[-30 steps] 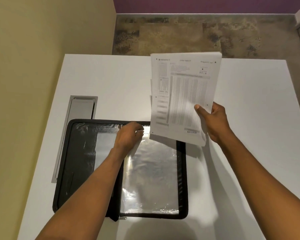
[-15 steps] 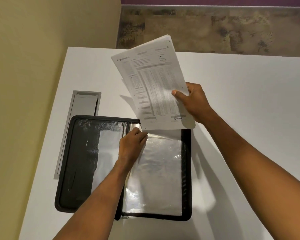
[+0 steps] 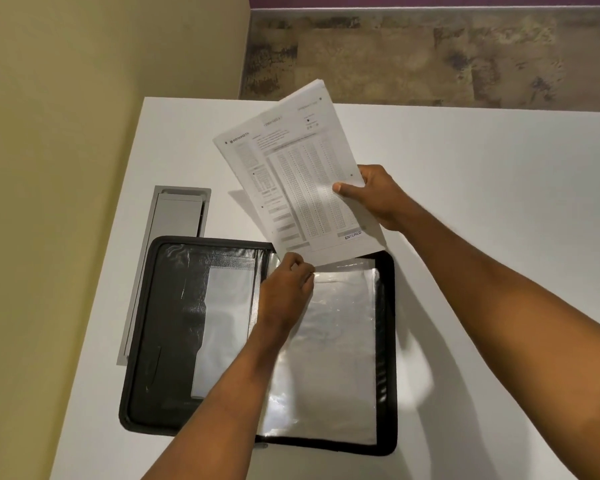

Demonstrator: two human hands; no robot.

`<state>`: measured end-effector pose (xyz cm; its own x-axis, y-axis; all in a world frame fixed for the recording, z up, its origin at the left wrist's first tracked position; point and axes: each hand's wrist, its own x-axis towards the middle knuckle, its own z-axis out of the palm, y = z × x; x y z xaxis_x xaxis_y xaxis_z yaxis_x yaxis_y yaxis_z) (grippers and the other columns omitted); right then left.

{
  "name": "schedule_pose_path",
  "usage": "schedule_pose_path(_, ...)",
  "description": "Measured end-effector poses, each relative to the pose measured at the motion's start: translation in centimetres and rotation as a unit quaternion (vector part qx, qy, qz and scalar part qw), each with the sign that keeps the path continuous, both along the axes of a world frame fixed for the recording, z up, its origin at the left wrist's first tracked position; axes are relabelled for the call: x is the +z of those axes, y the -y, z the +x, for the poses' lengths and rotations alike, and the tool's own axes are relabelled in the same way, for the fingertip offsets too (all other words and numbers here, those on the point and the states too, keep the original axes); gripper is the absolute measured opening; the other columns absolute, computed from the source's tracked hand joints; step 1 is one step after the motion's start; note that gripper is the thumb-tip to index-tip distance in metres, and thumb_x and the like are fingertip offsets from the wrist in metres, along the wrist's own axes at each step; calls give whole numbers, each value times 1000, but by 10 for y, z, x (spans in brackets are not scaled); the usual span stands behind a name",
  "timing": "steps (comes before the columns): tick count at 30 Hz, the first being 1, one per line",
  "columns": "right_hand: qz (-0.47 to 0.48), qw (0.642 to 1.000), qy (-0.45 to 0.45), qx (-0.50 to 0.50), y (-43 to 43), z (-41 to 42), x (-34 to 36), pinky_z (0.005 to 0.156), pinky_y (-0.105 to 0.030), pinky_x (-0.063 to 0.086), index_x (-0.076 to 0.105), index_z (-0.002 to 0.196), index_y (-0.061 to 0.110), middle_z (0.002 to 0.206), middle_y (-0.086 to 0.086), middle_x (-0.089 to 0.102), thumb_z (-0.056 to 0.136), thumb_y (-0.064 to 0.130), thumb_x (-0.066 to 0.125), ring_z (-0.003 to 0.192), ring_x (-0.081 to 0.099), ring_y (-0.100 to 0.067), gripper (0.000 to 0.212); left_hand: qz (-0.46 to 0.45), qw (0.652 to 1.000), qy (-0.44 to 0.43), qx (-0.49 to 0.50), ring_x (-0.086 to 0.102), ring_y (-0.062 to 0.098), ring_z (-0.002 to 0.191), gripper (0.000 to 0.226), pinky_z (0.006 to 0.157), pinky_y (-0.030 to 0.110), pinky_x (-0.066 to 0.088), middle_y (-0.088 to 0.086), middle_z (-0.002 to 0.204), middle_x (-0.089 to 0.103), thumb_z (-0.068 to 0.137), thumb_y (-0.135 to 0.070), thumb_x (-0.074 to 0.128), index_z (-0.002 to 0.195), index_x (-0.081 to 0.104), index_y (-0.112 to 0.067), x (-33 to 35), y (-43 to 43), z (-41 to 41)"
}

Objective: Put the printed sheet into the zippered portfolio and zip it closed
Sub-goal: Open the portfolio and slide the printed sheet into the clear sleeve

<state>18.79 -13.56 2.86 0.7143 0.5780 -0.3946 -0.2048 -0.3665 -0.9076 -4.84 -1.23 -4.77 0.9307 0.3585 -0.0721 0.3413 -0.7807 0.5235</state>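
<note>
The black zippered portfolio (image 3: 174, 327) lies open flat on the white table, with clear plastic sleeves (image 3: 336, 344) on its right half. My right hand (image 3: 374, 195) holds the printed sheet (image 3: 298, 178) by its right edge, tilted in the air above the portfolio's top edge. The sheet's lower edge hangs just over the top of the sleeves. My left hand (image 3: 286, 285) pinches the top edge of a clear sleeve near the spine.
A grey cable hatch (image 3: 174, 230) is set into the white table (image 3: 482, 202) left of the portfolio. A yellow wall runs close along the left side. Patterned floor lies beyond the table's far edge.
The sheet has swung left and tilted, coming lower toward the top of the sleeves. My left hand stays pinched on the sleeve's top edge.
</note>
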Motion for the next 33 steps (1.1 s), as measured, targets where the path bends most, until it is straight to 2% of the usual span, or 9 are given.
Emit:
schedule_pose_path(3,-8,1000,-15,-3,0,19,0,90,-44,63,73,123,23,117,4,77,93,22,77,102,76,-18,31,8,1000,-4,-1,61,12,73,2,58,35,52,-10,103,55,90,-22,69,90,70,-23,6,8,6)
schedule_pose_path(8,-3,999,-43,-7,2,34,-5,94,-43,61,75,110,36,120,7,76,93,23,77,107,75,-17,22,18,999,5,36,58,12,67,6,53,34,49,-9,97,52,90,-20,67,84,69,-21,6,15,13)
schedule_pose_path(12,-14,999,-40,6,-5,31,-12,95,-46,61,73,124,26,121,5,75,94,23,75,106,74,-19,31,18,999,6,41,57,13,65,7,51,32,47,-10,96,48,90,-21,65,84,68,-22,3,17,13)
schedule_pose_path(17,1,997,-73,15,-8,23,-30,90,-43,63,73,122,18,113,1,78,94,18,75,100,77,-20,28,24,999,12,39,56,14,65,6,48,31,45,-10,96,49,88,-22,64,82,66,-22,0,18,14)
schedule_pose_path(20,19,995,-99,6,-8,18,-44,93,-42,61,71,126,10,119,-5,77,93,15,75,108,75,-24,33,23,999,2,35,59,16,66,8,49,32,46,-9,97,52,91,-22,63,83,65,-21,1,18,16)
schedule_pose_path(24,26,992,-122,-30,-8,9,-59,93,-37,61,75,119,12,112,-2,80,92,15,77,105,76,-20,27,0,1000,-14,24,60,16,70,5,53,33,47,-9,102,55,92,-20,62,87,64,-22,7,22,23)
schedule_pose_path(27,21,992,-121,-39,-6,3,-68,82,-26,60,76,111,20,105,5,81,92,18,78,99,77,-13,19,-21,999,-25,-19,64,20,76,6,58,33,48,-8,108,59,94,-24,60,96,66,-21,9,28,30)
schedule_pose_path(31,25,988,-141,-54,-1,-2,-76,82,-27,60,73,121,12,111,1,80,93,16,76,103,76,-18,28,-37,997,-32,-53,69,24,87,20,69,36,54,-6,109,67,98,-36,58,109,68,-23,11,41,41)
schedule_pose_path(33,27,987,-150,-55,0,-3,-77,75,-22,61,75,116,16,108,4,81,94,15,75,97,77,-12,23,-38,996,-46,-66,69,23,88,24,74,39,58,-4,104,69,99,-41,57,108,69,-22,11,49,46)
